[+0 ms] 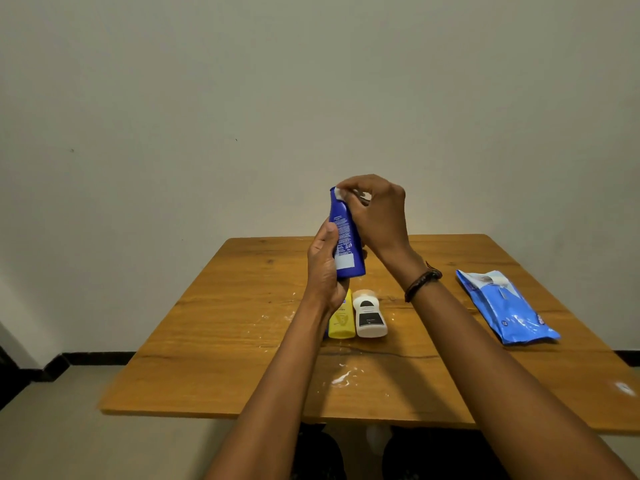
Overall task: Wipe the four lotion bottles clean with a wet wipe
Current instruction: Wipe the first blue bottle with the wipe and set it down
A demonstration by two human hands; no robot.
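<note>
Blue bottle [347, 237] mid-frame above worktop [242, 341], long axis near upright. Left hand [323, 271] clasps lower body; right hand [375, 213] presses wipe [338, 193] on top end.

Two bottles [356, 317] lie side by side mid-table [214, 341], wipes pack [505, 306] off to their right, a third bottle [346, 237] held up above them.

Nothing here can actually be read. The dark blue plastic lotion bottle [346, 242] carries a block of fine white print, too small to make out. The crinkled light blue wet-wipe pack [507, 306] shows white lettering near its end, blurred beyond telling.
</note>
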